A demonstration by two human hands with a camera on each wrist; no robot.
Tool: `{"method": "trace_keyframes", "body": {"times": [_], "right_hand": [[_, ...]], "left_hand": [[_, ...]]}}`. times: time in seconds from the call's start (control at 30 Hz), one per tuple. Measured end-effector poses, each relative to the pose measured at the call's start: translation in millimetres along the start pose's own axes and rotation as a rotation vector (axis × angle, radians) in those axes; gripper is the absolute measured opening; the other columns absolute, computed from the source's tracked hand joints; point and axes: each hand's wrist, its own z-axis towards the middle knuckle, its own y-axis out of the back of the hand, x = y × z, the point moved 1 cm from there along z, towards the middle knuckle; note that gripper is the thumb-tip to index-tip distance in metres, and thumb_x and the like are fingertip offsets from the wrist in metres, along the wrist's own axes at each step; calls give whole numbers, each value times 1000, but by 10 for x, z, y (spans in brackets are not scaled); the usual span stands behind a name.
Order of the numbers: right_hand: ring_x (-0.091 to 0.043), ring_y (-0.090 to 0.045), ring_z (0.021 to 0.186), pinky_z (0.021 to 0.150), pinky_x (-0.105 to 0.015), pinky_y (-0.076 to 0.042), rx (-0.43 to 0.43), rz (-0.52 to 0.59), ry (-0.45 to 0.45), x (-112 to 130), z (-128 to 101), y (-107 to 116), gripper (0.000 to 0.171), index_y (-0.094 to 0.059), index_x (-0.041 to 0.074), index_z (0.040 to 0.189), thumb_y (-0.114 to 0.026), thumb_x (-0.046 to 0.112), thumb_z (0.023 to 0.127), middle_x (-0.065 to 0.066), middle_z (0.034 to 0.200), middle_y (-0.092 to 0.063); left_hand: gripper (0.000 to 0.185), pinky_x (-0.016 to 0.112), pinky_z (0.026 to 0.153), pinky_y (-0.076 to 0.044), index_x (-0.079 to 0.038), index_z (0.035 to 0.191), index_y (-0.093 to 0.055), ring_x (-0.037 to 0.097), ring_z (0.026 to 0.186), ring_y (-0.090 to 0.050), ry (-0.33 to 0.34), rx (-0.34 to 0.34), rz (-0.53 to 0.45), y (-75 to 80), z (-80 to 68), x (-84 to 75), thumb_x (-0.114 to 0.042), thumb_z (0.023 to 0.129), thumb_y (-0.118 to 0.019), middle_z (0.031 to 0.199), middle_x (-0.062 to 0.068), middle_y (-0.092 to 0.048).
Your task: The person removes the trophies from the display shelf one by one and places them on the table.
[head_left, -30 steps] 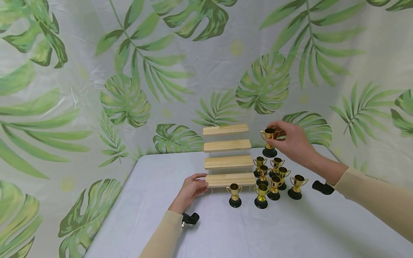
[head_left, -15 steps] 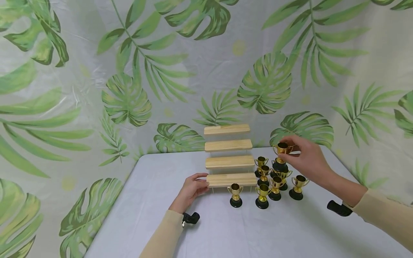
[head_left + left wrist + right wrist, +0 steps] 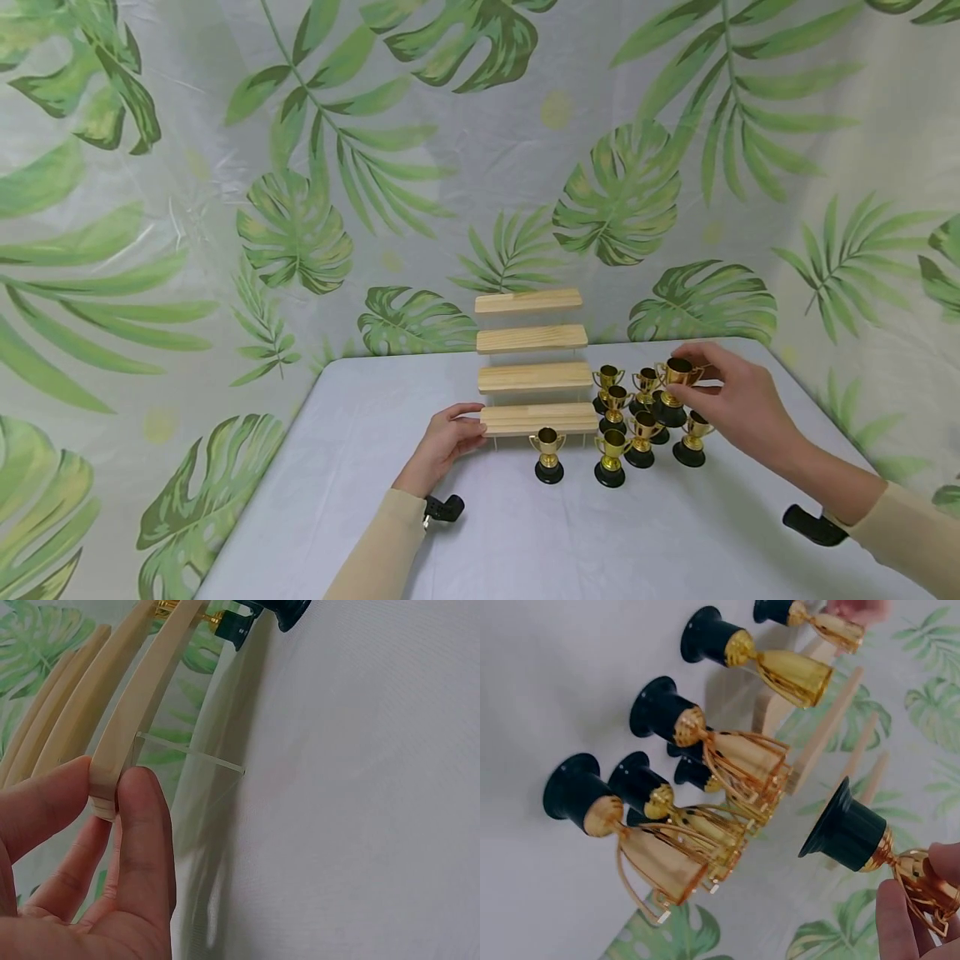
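Observation:
My right hand [image 3: 746, 404] pinches a small gold trophy cup [image 3: 853, 834] by its bowl, its black base lifted above the table. Several matching trophies stand just below and left of it, among them a cup [image 3: 695, 433] at the right of the cluster. In the left wrist view, the thumb and fingers of my left hand [image 3: 142, 847] pinch the end of a wooden board [image 3: 139, 701]. That board is the lowest of a tiered stand [image 3: 536, 379] with clear supports. The stand's boards carry no trophies.
One trophy [image 3: 549, 454] stands apart in front of the lowest board. Another cup [image 3: 610, 458] is at the front of the cluster, close to the stand's right end. A white cloth covers the table [image 3: 337, 467], with a leaf-print curtain [image 3: 420, 150] behind.
My right hand has carried the trophy rightward and down, from beside the upper boards to over the right of the cluster. The left hand keeps its hold on the lowest board.

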Motion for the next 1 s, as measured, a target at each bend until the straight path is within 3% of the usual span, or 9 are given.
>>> {"method": "trace_keyframes", "body": {"times": [0.4,0.67,1.0], "right_hand": [[-1,-65,86,72,-11,-53,-7,15,-44,-140,-273,-55,44,-64,21,123,-84,16,84,5,103,-68],[-1,-66,83,72,-9,-52,-13,-11,-90,-214,-432,-113,42,-63,21,121,-84,18,84,5,105,-69],[0,-68,82,70,-10,-53,-11,-2,-93,-318,-611,-256,43,-64,22,120,-85,14,83,2,105,-70]], "left_hand": [[46,37,80,-60,-1,127,-64,22,82,-71,15,-17,2,-3,-6,0,5,83,-75,98,15,-68],[50,40,85,-59,2,132,-60,20,82,-70,4,1,5,0,-15,-5,4,84,-75,98,14,-67],[48,41,87,-58,0,130,-62,22,84,-70,12,-2,3,-1,-14,-5,5,84,-74,100,15,-67]]}}
